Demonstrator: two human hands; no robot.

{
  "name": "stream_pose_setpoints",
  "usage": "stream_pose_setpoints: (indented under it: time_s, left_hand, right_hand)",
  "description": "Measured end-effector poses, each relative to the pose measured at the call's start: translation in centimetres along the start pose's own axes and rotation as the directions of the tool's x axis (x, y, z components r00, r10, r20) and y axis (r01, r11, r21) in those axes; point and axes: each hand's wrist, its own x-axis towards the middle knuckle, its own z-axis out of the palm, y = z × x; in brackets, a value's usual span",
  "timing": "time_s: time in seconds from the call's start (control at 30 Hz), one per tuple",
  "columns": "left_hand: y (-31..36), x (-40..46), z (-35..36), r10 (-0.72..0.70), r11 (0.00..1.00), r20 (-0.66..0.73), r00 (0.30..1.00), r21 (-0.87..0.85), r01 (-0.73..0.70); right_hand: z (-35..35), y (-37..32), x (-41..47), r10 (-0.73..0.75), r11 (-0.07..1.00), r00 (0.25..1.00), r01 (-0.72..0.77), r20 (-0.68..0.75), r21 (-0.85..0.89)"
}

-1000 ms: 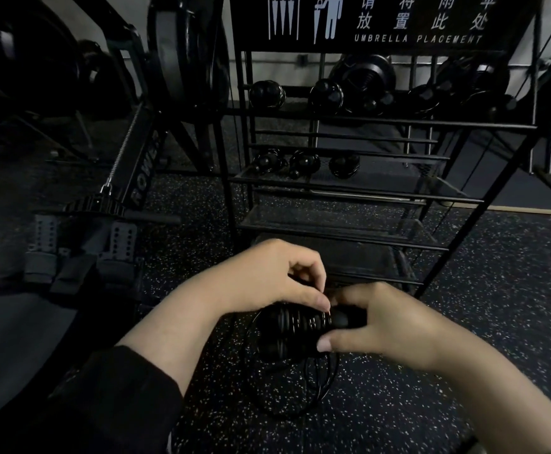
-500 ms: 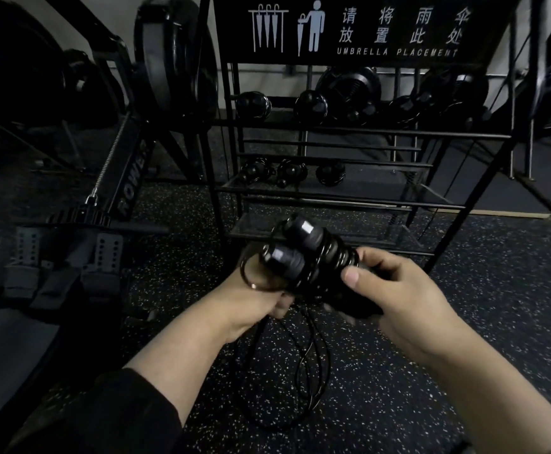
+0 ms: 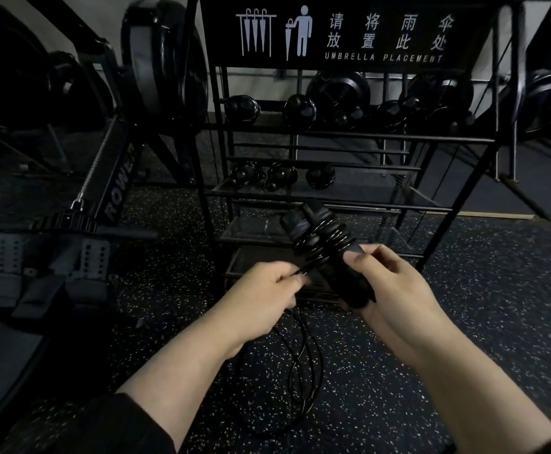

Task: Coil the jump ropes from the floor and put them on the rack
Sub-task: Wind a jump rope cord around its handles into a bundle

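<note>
A black jump rope [image 3: 320,244] has its two handles held side by side, pointing up and to the left, with several turns of cord wound round them. My right hand [image 3: 395,290] grips the lower ends of the handles. My left hand [image 3: 261,293] pinches the cord just left of the handles. The loose remainder of the cord [image 3: 300,362] hangs in loops below my hands toward the speckled floor. The black wire rack [image 3: 300,194] stands right behind, and several coiled ropes [image 3: 282,175] lie on its middle shelf.
A rowing machine [image 3: 71,231] stands at the left with its footrests close to my left arm. Dark weight plates [image 3: 339,93] sit behind the rack's top rail. A sign reading "UMBRELLA PLACEMENT" [image 3: 382,34] tops the rack. Speckled rubber floor [image 3: 480,306] spreads to the right.
Both hands lifted the handles from near the floor up in front of the rack's lower shelves. My left hand went from the handle tops to pulling the cord on the left side.
</note>
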Motion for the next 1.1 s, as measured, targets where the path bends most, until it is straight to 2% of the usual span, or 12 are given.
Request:
stream_pose_setpoints:
  time_s: [0.07,0.17,0.23,0.4,0.53,0.63,0.73,0.87,1.0,1.1]
  left_hand:
    - [-0.2,0.1,-0.1,0.025,0.993,-0.005,1.000,0.119,-0.024]
    - [-0.1,0.1,-0.2,0.069,0.947,0.000,0.998,0.315,-0.065]
    - [0.1,0.0,0.1,0.116,0.895,0.012,0.993,0.433,-0.110]
    - [0.5,-0.4,0.1,0.185,0.776,0.053,0.981,0.605,-0.179]
    - [1.2,-0.7,-1.0,0.205,0.651,0.128,0.970,0.723,-0.233]
    - [1.6,-0.8,-2.0,0.232,0.621,0.166,0.958,0.733,-0.278]
    - [1.9,-0.9,-2.7,0.255,0.602,0.241,0.936,0.718,-0.349]
    - [1.9,-0.9,-3.3,0.308,0.649,0.300,0.903,0.628,-0.430]
    - [1.6,-0.5,-3.9,0.349,0.744,0.290,0.891,0.492,-0.451]
    - [1.4,-0.4,-4.2,0.334,0.850,0.226,0.915,0.347,-0.396]
  right_hand:
    - [-0.2,0.2,0.4,-0.046,0.997,0.997,0.042,-0.067,-0.063]
    - [-0.5,0.5,0.9,-0.134,0.952,0.980,0.085,-0.149,-0.295]
    - [-0.7,0.8,1.1,-0.186,0.882,0.970,0.095,-0.155,-0.461]
    - [-0.5,1.4,1.3,-0.226,0.625,0.973,0.110,-0.044,-0.773]
    - [-0.2,1.8,1.1,-0.147,0.461,0.987,0.125,0.064,-0.879]
    - [-0.4,1.8,1.0,-0.039,0.342,0.985,0.170,0.166,-0.924]
    - [-0.5,1.8,0.7,0.081,0.355,0.966,0.201,0.244,-0.913]
    - [-0.3,2.0,0.6,0.179,0.400,0.930,0.231,0.322,-0.887]
    - [0.0,1.7,-0.2,0.178,0.518,0.884,0.289,0.432,-0.805]
    - [0.0,0.9,-0.7,0.154,0.616,0.869,0.287,0.469,-0.734]
